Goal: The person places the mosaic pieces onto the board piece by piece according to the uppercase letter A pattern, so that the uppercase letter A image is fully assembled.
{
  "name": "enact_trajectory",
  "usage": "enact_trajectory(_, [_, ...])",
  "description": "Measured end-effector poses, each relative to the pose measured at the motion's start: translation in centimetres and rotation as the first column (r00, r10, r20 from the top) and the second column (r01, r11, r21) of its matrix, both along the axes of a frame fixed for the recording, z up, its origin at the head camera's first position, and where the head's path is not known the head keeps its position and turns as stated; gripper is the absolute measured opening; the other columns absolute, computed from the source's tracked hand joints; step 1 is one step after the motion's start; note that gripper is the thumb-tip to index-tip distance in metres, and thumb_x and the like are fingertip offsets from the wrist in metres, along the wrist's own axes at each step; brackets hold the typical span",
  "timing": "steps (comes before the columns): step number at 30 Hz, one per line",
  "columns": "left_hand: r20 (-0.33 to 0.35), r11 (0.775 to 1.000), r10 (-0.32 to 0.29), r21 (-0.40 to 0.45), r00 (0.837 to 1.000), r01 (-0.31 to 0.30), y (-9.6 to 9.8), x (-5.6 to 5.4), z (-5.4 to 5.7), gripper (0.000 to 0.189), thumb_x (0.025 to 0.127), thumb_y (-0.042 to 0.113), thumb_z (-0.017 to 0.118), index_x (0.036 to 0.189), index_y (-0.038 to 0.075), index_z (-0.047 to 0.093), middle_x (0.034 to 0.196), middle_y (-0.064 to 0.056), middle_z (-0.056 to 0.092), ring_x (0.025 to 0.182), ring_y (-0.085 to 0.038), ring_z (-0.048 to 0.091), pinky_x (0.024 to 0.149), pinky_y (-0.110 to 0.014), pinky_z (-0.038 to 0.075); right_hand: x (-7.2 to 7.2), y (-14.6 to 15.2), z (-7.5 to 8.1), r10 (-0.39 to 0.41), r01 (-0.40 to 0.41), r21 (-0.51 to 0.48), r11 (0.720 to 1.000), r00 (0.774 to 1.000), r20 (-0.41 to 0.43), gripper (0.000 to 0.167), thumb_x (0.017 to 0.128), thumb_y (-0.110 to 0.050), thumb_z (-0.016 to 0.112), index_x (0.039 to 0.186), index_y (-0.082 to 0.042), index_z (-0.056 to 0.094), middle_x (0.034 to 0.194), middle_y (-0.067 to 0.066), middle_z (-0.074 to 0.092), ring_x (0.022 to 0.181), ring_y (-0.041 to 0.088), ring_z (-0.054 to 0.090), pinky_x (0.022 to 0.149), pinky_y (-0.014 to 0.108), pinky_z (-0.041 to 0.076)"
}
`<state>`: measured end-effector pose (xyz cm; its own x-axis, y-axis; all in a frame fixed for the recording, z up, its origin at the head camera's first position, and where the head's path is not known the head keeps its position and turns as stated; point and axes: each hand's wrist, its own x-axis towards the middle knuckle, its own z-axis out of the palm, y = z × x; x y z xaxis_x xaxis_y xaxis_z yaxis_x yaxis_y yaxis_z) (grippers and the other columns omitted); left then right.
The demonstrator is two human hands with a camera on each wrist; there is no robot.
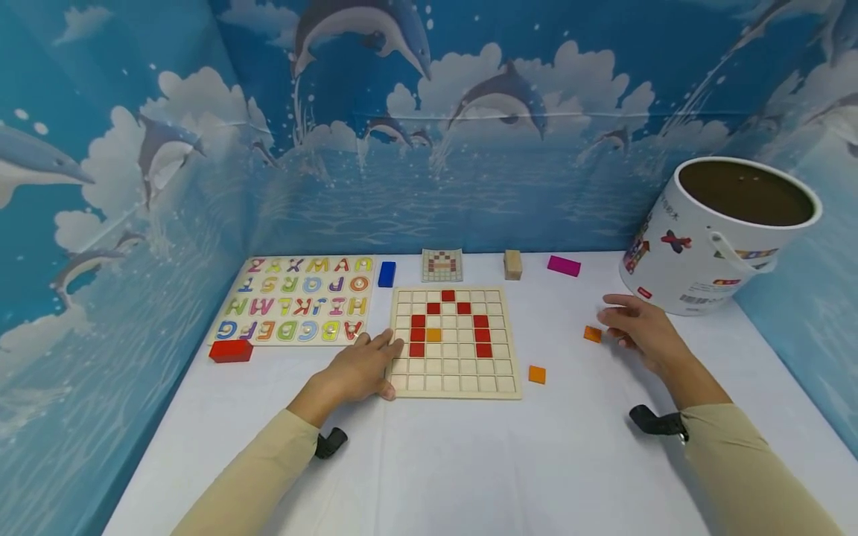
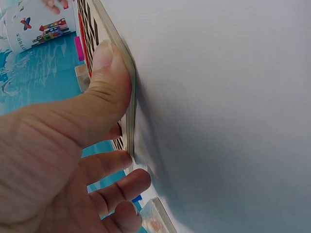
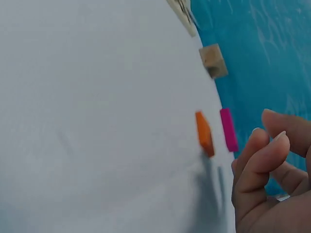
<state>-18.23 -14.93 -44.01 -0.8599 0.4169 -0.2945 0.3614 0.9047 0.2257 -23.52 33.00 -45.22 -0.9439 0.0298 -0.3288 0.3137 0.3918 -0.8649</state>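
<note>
My left hand [image 1: 362, 366] rests at the left edge of a wooden grid board [image 1: 462, 383], fingers spread and the thumb [image 2: 104, 68] on the corner nearest me. Red square tiles on the board form a peaked outline, and one orange tile [image 1: 434, 335] lies inside it. Off to the right, my right hand [image 1: 640, 331] hovers with loosely curled fingers, nothing between them. Just left of its fingertips is a loose orange tile [image 1: 593, 333], seen tilted and apart from the fingers in the right wrist view. Another orange tile [image 1: 537, 374] lies beside the board's right edge.
A small pattern card [image 1: 442, 266] lies behind the board. Left of it are an alphabet puzzle board [image 1: 268, 305], a blue block [image 1: 386, 274] and a red block [image 1: 231, 351]. A wooden block [image 1: 512, 265], a magenta block [image 1: 564, 266] and a white bucket [image 1: 684, 246] stand back right.
</note>
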Motion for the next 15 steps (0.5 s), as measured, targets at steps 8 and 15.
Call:
enact_trajectory(8, [0.001,1.0,0.005,0.002,1.0,-0.005,0.1,0.1,0.1,0.09,0.081,0.038,0.081,0.157,0.014,0.041,0.167,-0.013,0.027,0.139,-0.037,0.038,0.106,-0.05,0.042,0.4,0.1,-1.3,0.032,-0.034,0.093,0.995,0.999,0.021,0.07,0.099,-0.033,0.069,0.156,-0.008,0.039,0.119,0.009,0.053,0.084,0.016,0.057,0.067,0.025,0.051])
enact_trajectory(15, [-0.002,1.0,0.01,0.001,1.0,-0.01,0.2,0.2,0.2,0.089,0.081,0.038,0.082,0.157,0.014,0.042,0.167,-0.013,0.028,0.14,-0.037,0.037,0.106,-0.05,0.042,0.7,-1.2,-1.4,0.113,-0.107,0.315,0.943,0.994,-0.002,0.055,0.096,-0.021,0.071,0.144,-0.001,0.052,0.127,0.022,0.05,0.096,0.029,0.053,0.068,0.027,0.051])
